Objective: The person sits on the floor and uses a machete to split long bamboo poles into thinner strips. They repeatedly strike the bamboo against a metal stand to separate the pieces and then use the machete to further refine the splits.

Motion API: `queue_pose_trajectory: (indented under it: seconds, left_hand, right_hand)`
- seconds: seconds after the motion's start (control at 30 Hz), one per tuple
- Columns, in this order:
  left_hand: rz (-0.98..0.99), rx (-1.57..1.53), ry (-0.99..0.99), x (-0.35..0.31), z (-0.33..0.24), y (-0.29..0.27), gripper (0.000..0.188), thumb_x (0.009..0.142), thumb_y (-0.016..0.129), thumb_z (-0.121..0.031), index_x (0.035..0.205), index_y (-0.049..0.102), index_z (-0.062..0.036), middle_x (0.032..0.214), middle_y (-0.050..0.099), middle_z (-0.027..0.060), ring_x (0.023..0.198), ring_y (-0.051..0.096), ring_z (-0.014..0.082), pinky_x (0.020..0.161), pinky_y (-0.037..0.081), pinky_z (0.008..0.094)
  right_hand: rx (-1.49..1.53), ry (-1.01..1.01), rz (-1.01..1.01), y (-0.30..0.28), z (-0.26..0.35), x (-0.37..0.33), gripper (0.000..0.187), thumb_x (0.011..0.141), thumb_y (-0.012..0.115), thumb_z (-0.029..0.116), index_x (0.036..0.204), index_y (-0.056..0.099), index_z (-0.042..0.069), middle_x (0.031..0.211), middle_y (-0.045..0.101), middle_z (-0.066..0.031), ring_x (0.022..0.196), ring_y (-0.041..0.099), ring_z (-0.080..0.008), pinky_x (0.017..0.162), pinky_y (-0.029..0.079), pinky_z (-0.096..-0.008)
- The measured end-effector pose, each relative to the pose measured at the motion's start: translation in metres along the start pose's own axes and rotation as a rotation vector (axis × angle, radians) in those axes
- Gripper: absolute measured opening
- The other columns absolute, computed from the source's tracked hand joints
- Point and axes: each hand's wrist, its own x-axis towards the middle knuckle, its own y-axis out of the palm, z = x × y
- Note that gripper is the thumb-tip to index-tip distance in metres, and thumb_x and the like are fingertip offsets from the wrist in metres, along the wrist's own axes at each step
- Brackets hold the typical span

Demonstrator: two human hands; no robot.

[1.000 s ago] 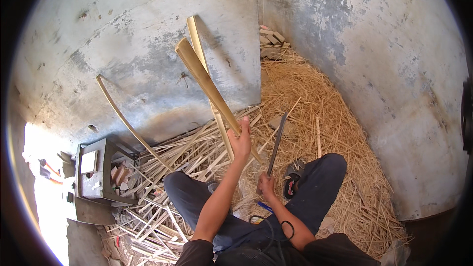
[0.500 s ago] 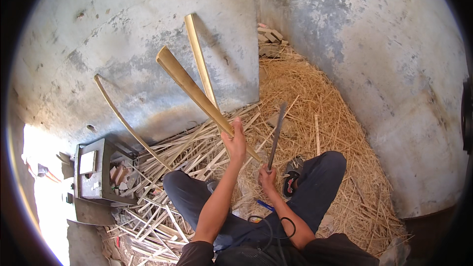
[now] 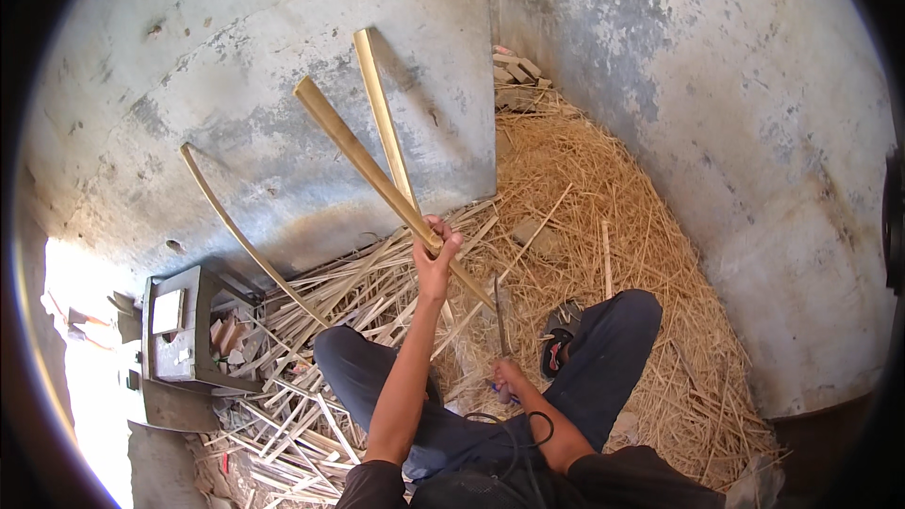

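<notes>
My left hand [image 3: 434,269] is closed round a long split bamboo piece [image 3: 353,149]. Its wide end points up and away to the left, and its narrow end comes down toward the knife. In my right hand [image 3: 510,378], low between my knees, is the handle of a knife [image 3: 501,320] with a long, narrow dark blade. The blade stands nearly upright, its tip close to the bamboo's lower end; whether they touch I cannot tell. Behind the held piece, another bamboo length [image 3: 385,118] leans against the wall.
A thin curved bamboo strip [image 3: 236,217] leans at the left. Loose strips [image 3: 292,424] cover the floor there, beside a grey box-like stand [image 3: 179,325]. Straw-like shavings [image 3: 679,349] spread along the right wall. Bricks [image 3: 517,68] lie in the far corner.
My right hand has drawn the knife down toward my body, and its blade now stands more upright. My left hand and the bamboo piece have shifted slightly left.
</notes>
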Motion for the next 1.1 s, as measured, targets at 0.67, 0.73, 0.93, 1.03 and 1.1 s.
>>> queue_pose_trajectory:
  seconds: [0.67,0.73,0.93,1.03,1.1]
  left_hand:
    - [-0.175,0.43,-0.042,-0.027,0.034,0.023,0.037,0.107,0.057,-0.029,0.087,0.06,0.0023,0.077,0.054,-0.0008,0.072,0.048,0.0079,0.064,0.041,0.0282]
    - [-0.145,0.428,-0.059,-0.024,0.031,0.023,0.037,0.108,0.056,-0.028,0.084,0.058,0.0007,0.075,0.052,-0.002,0.07,0.046,0.0072,0.061,0.039,0.029]
    - [-0.197,0.383,0.044,-0.021,0.04,0.014,0.05,0.107,0.058,-0.04,0.074,0.058,-0.0022,0.058,0.037,-0.0073,0.054,0.033,0.0047,0.048,0.024,0.0296]
    - [-0.188,0.371,0.085,-0.021,0.045,0.007,0.048,0.106,0.058,-0.04,0.078,0.063,-0.0016,0.058,0.037,-0.0075,0.053,0.033,0.0045,0.048,0.025,0.0293]
    - [-0.171,0.361,0.049,-0.022,0.045,0.008,0.047,0.106,0.059,-0.04,0.081,0.065,-0.0007,0.058,0.037,-0.0074,0.054,0.034,0.0043,0.048,0.025,0.0292]
  right_hand:
    - [0.272,-0.784,-0.022,0.058,0.136,-0.075,0.028,0.09,0.063,0.015,0.069,0.049,0.004,0.058,0.051,-0.0028,0.045,0.047,-0.0163,0.044,0.036,-0.0344]
    - [0.142,-0.776,-0.176,0.049,0.098,-0.05,0.015,0.09,0.062,0.012,0.081,0.055,0.002,0.065,0.056,-0.0048,0.052,0.052,-0.0176,0.049,0.042,-0.0349]
    - [-0.457,-0.126,-0.191,-0.018,-0.052,0.044,0.012,0.087,0.057,0.01,0.077,0.059,0.004,0.063,0.054,-0.0079,0.048,0.05,-0.0206,0.049,0.045,-0.0379]
    - [0.0,0.081,0.004,-0.005,-0.026,0.027,0.011,0.085,0.056,0.01,0.075,0.057,0.007,0.057,0.048,-0.006,0.043,0.044,-0.0194,0.045,0.041,-0.0369]
    - [0.241,0.165,0.272,-0.019,-0.022,0.024,0.011,0.085,0.056,0.011,0.074,0.057,0.008,0.056,0.046,-0.0044,0.042,0.043,-0.019,0.044,0.039,-0.036]
